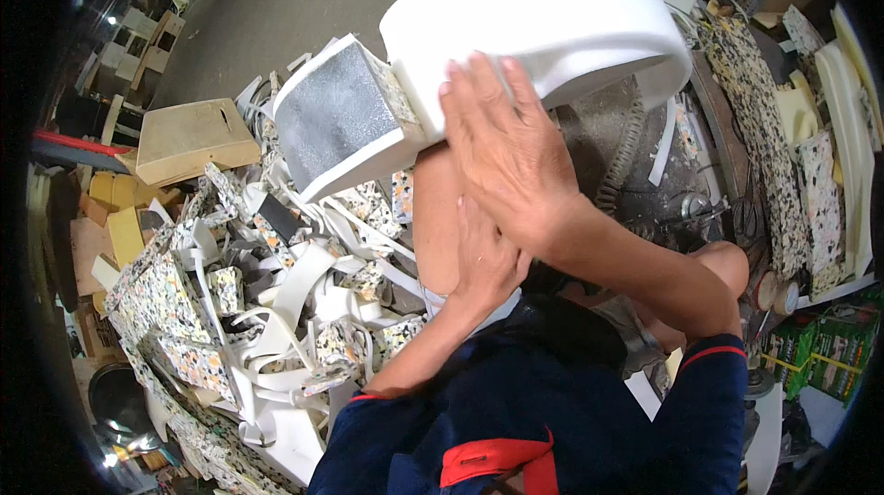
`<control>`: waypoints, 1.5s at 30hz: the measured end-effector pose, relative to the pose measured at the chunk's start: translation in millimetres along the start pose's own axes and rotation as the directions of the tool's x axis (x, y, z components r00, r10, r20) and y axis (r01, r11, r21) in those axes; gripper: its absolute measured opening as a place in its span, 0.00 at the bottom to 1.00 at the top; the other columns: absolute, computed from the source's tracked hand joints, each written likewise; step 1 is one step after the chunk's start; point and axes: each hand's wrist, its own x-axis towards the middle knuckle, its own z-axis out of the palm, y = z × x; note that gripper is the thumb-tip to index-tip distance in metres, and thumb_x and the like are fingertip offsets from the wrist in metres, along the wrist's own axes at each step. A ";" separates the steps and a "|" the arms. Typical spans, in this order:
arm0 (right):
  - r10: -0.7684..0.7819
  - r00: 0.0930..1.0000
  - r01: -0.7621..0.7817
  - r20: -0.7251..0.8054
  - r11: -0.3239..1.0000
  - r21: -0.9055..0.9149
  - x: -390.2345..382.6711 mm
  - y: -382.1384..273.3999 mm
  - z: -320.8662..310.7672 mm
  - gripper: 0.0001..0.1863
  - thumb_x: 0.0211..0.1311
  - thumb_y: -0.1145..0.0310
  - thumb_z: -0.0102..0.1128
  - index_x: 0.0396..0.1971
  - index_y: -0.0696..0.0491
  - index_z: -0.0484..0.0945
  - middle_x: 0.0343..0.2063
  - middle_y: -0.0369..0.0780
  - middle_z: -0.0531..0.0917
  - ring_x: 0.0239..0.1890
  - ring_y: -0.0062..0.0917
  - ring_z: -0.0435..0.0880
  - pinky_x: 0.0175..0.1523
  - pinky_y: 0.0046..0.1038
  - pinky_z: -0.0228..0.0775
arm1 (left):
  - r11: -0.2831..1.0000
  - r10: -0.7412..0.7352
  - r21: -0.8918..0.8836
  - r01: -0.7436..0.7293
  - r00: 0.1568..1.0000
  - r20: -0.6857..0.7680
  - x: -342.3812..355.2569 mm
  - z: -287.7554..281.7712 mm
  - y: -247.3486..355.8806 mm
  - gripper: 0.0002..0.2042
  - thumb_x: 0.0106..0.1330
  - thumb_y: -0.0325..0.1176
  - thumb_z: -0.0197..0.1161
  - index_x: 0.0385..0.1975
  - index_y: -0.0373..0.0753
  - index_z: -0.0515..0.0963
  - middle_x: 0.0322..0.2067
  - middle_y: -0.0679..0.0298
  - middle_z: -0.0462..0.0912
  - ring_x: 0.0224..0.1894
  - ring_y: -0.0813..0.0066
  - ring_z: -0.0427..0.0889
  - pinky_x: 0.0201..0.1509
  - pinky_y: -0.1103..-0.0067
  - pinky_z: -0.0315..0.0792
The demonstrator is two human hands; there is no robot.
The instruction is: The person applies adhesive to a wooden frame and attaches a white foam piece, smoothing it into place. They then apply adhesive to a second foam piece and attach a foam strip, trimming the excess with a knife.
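Nearest the camera, a navy shirt [589, 412] fills the lower centre. The white foam [525, 7] lies upper centre, ahead of both hands, long axis rising rightward from a grey panel [336, 99]. The right hand [502, 140] is nearer, flat against its lower edge, fingers extended. The left hand [485, 258] sits below, partly covered; its grip cannot be told.
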 end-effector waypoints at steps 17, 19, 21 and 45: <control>-0.042 0.975 0.022 0.218 0.995 0.094 33.2 8.0 57.3 0.40 0.63 0.68 0.60 0.75 0.54 0.58 0.76 0.45 0.57 0.75 0.44 0.58 0.78 0.54 0.41 | 0.977 0.033 0.211 -0.034 0.999 0.008 -49.9 5.8 -25.0 0.19 0.60 0.32 0.72 0.51 0.35 0.83 0.73 0.42 0.60 0.76 0.33 0.53 0.73 0.42 0.53; -0.029 0.979 0.000 0.202 0.990 0.144 34.5 6.9 58.5 0.40 0.63 0.69 0.60 0.76 0.52 0.58 0.76 0.44 0.57 0.75 0.44 0.58 0.78 0.55 0.42 | 0.975 0.026 0.221 -0.027 1.000 0.007 -50.0 7.2 -25.1 0.20 0.60 0.33 0.72 0.51 0.35 0.83 0.73 0.42 0.60 0.76 0.33 0.52 0.73 0.42 0.53; 0.010 0.986 -0.047 0.169 0.974 0.220 35.5 3.3 61.2 0.40 0.62 0.68 0.60 0.76 0.50 0.58 0.76 0.44 0.58 0.74 0.45 0.58 0.77 0.56 0.42 | 0.970 0.023 0.242 -0.024 1.000 0.010 -49.7 8.2 -25.3 0.20 0.60 0.34 0.72 0.52 0.36 0.83 0.73 0.43 0.60 0.76 0.34 0.53 0.72 0.42 0.54; 0.231 0.968 -0.142 -0.093 0.817 0.559 -81.6 -17.2 59.1 0.33 0.60 0.70 0.61 0.64 0.70 0.67 0.62 0.58 0.72 0.69 0.53 0.67 0.72 0.49 0.62 | 0.996 0.088 -0.011 -0.094 0.964 -0.249 -49.9 5.5 -25.1 0.14 0.64 0.23 0.62 0.50 0.34 0.82 0.65 0.45 0.74 0.73 0.38 0.64 0.75 0.50 0.56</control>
